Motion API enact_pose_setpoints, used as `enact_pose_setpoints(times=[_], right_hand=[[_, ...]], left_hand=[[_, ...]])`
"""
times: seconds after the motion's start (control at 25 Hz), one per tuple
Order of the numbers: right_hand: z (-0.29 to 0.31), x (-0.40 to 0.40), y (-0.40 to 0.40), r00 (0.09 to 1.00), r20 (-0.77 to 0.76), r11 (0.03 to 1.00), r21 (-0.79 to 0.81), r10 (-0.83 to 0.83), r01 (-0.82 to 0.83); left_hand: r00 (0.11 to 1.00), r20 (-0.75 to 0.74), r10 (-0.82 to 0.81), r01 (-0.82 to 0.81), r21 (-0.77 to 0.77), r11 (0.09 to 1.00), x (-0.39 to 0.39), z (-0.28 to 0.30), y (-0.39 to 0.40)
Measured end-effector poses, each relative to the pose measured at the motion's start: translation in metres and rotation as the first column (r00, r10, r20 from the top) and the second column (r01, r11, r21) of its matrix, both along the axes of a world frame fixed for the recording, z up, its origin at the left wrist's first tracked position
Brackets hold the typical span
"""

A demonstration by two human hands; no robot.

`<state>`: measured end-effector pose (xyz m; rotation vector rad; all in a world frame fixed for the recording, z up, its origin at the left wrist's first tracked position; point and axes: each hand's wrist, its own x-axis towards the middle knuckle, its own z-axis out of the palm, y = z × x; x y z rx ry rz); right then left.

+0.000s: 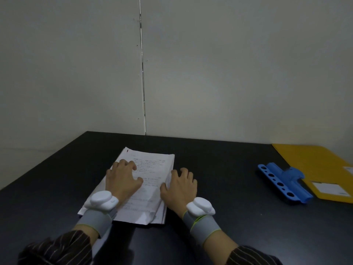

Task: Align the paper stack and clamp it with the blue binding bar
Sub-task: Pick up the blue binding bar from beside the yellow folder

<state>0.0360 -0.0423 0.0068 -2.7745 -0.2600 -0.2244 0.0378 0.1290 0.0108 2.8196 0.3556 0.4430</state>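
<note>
A stack of printed white paper [150, 165] lies on the black table, its sheets slightly fanned and its near right corner creased. My left hand [123, 177] rests on top of the stack's left half, fingers spread and curled onto the page. My right hand [181, 185] sits at the stack's right edge, thumb touching the sheets' side and fingers spread on the table. The blue binding bar [284, 183], with a row of holes along one side, lies far to the right, apart from both hands.
A yellow folder [321, 163] with white labels lies at the right, partly under the binding bar's far end. The black table [219, 169] meets a pale wall at the back. Both wrists wear grey bands with white devices.
</note>
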Motion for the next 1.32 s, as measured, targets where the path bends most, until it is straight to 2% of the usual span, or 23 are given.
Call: enact_pose_setpoints(times=[0.32,0.8,1.32], right_hand=[[0.009,0.010,-0.044,0.995,-0.003,0.995,0.014,-0.102,0.102],[0.022,0.017,-0.133,0.970,-0.019,0.970,0.018,-0.241,0.241],[0.018,0.034,-0.217,0.923,-0.019,0.923,0.010,-0.385,0.385]], left_hand=[[0.994,0.081,-0.067,0.062,0.059,0.996,0.007,0.003,-0.071],[0.944,0.046,-0.327,0.325,0.042,0.945,0.029,0.010,-0.176],[0.900,0.054,-0.433,0.430,0.066,0.901,0.058,0.008,-0.264]])
